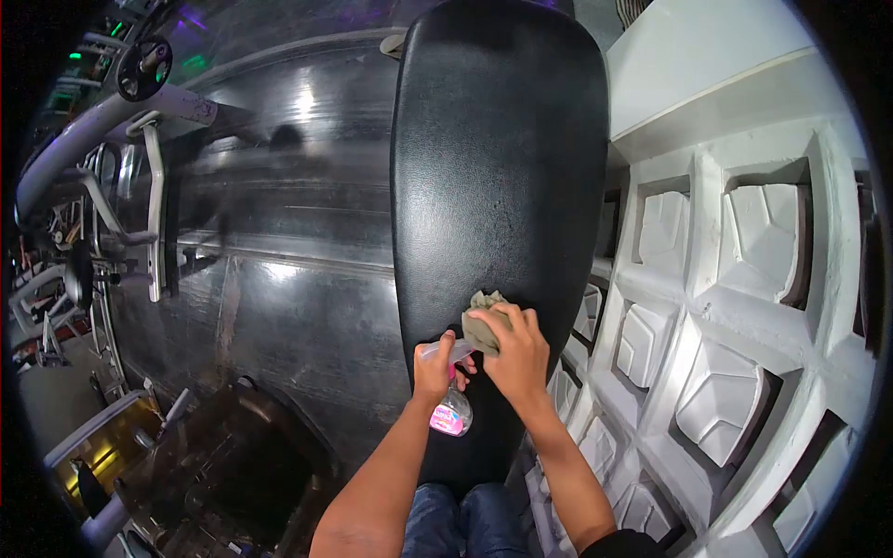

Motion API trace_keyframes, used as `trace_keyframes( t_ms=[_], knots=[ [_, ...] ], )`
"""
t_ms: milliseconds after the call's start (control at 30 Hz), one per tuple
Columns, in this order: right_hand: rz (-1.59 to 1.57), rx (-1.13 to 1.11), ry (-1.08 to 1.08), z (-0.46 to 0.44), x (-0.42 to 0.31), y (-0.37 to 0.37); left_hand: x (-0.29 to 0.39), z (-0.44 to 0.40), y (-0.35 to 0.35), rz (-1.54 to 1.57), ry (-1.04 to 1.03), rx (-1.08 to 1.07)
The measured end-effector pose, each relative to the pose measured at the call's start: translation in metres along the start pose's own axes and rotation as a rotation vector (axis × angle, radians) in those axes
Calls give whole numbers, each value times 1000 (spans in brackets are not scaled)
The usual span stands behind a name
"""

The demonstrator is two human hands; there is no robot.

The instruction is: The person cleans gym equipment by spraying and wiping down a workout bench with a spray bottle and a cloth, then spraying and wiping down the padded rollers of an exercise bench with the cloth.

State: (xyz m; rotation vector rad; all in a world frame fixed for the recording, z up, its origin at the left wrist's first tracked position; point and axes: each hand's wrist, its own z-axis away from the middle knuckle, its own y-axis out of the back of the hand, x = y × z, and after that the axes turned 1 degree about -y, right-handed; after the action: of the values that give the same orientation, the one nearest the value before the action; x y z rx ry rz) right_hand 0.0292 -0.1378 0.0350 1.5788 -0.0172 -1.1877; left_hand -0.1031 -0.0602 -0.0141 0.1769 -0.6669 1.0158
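My left hand is wrapped round the neck of a spray bottle, a clear one with a pink label and a pale trigger head. Bunched in my right hand is a grey-green cloth, held right beside the nozzle. Both hands are over the lower part of a long black padded bench. The bottle hangs upright, its head partly covered by my fingers.
White wall panelling with deep square recesses runs close along the bench's right side. On the left, a dark shiny floor stretches toward gym equipment with grey metal tubing. A dark seat-like shape stands at the lower left.
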Motion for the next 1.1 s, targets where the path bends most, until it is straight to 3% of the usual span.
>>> trace_keyframes(
  t_ms=[100,167,300,433,500,833,967,1100],
  knots=[
    [63,-14,-24,-11,7,11,2,1,-1,15,27,1],
    [127,177,-43,-43,8,14,2,2,0,18,16,-8],
    [89,301,-75,-83,-9,9,1,0,-1,-44,-10,-33],
    [19,90,67,-35,-9,-16,1,2,-1,48,-19,-12],
    [7,-82,54,-14,-15,-13,-1,2,3,-48,-86,-55],
    [110,202,45,-101,-25,-2,-2,2,0,7,0,-38],
    [74,-58,133,-43,-20,-17,-10,-1,3,-9,-32,-21],
    [15,-132,157,-38,-12,-10,-9,-2,4,-33,-35,-40]
  ],
)
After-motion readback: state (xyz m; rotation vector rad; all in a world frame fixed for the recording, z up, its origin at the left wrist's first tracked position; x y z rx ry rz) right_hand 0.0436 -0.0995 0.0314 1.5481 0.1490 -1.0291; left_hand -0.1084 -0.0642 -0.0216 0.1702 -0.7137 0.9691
